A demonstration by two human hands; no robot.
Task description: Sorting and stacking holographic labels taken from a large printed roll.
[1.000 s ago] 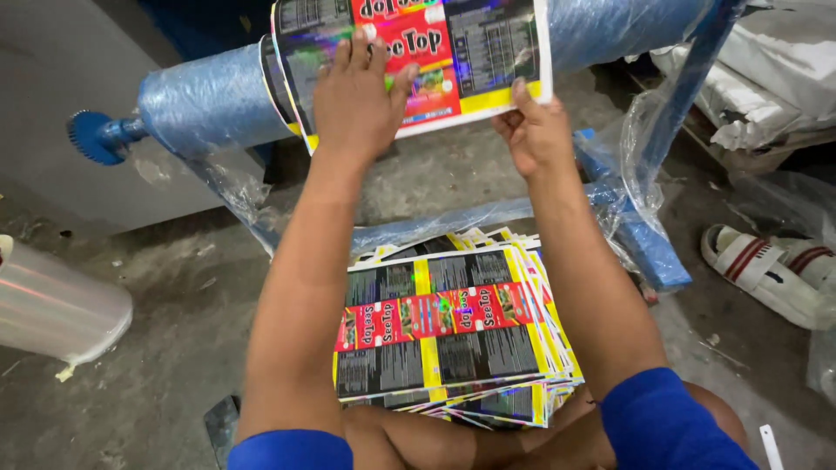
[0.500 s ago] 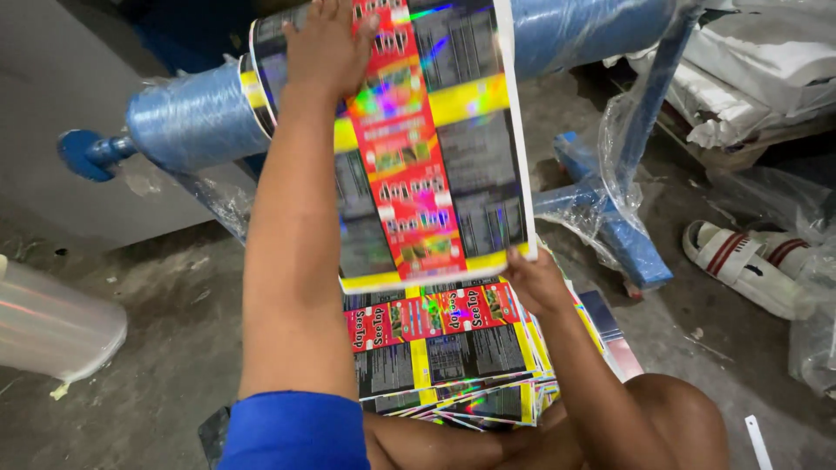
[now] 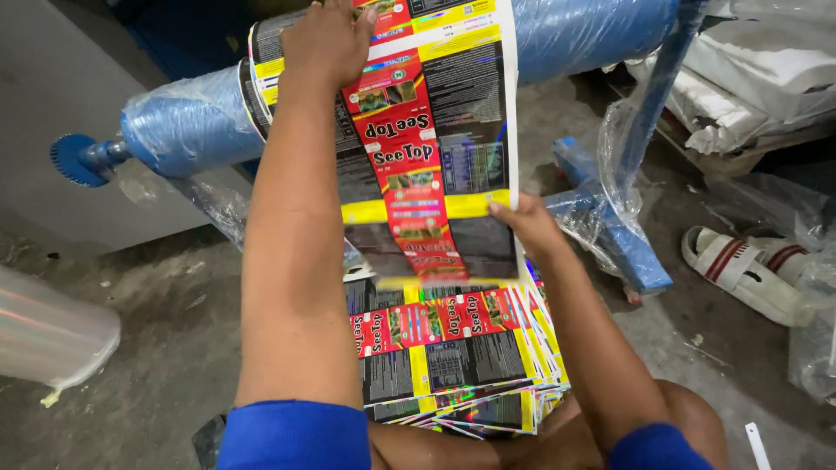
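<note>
A long strip of shiny printed film (image 3: 435, 148), black, red and yellow, hangs down from a big roll wrapped in blue plastic (image 3: 187, 126). My left hand (image 3: 326, 39) presses the strip flat near the roll at the top. My right hand (image 3: 527, 222) pinches the strip's right edge lower down, by a yellow band. The strip's bottom end is blurred. Below it, on my lap, lies a fanned stack of cut sheets (image 3: 457, 352) with the same print.
The roll sits on a blue axle with a round blue end cap (image 3: 74, 159), on a blue stand (image 3: 623, 244). A clear plastic roll (image 3: 48, 335) lies at the left on the concrete floor. White sandals (image 3: 749, 270) and plastic bags (image 3: 766, 78) lie at the right.
The strip has been drawn down from the roll and now hangs long. My right hand came down along its right edge; my left hand stayed up at the roll.
</note>
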